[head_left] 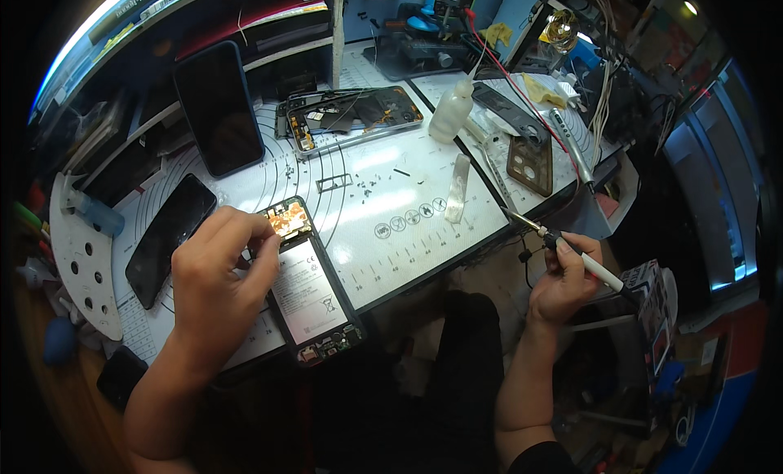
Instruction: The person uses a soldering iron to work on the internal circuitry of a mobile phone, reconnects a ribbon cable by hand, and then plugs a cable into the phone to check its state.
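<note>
An opened phone (314,299) with its back off lies on the white repair mat (383,189), its battery and copper-coloured upper board showing. My left hand (218,282) rests on the phone's left side, fingertips at the upper board. My right hand (567,280) is off the bench's right edge and grips a white-handled soldering iron (571,250), whose metal tip points up-left toward the mat's edge.
A second opened phone frame (351,115) lies at the back of the mat. Two dark phones (216,107) (167,238) sit at the left. A plastic squeeze bottle (451,111), a brown phone case (530,166), small screws and a metal strip (457,189) lie nearby.
</note>
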`<state>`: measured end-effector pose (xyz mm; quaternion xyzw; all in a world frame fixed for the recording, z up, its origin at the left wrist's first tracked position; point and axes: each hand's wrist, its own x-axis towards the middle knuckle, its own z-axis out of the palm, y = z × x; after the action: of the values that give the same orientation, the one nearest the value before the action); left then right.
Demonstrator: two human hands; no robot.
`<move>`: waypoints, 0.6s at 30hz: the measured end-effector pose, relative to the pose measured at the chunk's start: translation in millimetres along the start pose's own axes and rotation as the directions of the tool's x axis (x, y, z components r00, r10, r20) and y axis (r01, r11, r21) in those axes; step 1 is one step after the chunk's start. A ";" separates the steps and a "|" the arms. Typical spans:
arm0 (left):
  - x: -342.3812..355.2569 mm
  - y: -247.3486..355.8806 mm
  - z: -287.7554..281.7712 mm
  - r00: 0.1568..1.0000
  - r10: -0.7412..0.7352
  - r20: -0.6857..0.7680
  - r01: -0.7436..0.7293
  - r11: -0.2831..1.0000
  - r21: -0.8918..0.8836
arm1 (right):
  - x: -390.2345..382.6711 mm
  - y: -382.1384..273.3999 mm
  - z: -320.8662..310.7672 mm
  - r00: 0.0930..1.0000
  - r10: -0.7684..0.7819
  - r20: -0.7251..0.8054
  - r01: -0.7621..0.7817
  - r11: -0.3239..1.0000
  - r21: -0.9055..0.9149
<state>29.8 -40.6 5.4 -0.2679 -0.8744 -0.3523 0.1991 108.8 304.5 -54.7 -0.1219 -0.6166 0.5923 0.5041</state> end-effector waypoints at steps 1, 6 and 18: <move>-0.2 -0.9 -0.8 1.000 0.001 -0.001 -0.001 1.000 0.005 | 0.1 1.4 -0.3 1.000 -0.015 0.005 0.015 1.000 0.000; 1.2 -2.3 0.9 1.000 0.025 -0.009 -0.025 1.000 -0.016 | -4.8 -10.7 15.9 0.999 -0.003 0.040 -0.002 0.993 0.119; -3.5 -8.9 -2.6 0.995 0.061 0.081 -0.068 0.995 0.076 | -12.1 -36.3 145.4 0.729 -0.034 0.684 -0.200 0.945 0.259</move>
<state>27.5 -49.1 0.8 -0.3015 -0.8856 -0.3002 0.1864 19.2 197.4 1.0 0.1574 -0.6490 0.7082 0.2288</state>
